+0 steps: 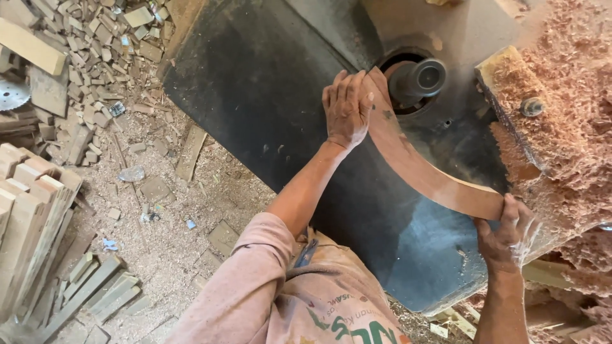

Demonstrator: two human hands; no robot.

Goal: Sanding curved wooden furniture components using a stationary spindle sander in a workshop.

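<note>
A curved reddish-brown wooden piece (414, 167) lies on a dark metal machine table (255, 83). Its far end rests against a grey upright spindle (421, 78) that rises from a round hole in the table. My left hand (346, 108) presses flat on the far end of the piece, right beside the spindle. At the near end, my right hand (503, 236) grips the piece by the table's edge. A wooden fence block (503, 95) with a bolt stands just right of the spindle.
A deep heap of pink wood shavings (567, 114) covers the right side. Offcut blocks (95, 57) and sawdust litter the floor on the left. Stacked pale slats (32, 210) and a round saw blade (13, 94) sit at the left edge.
</note>
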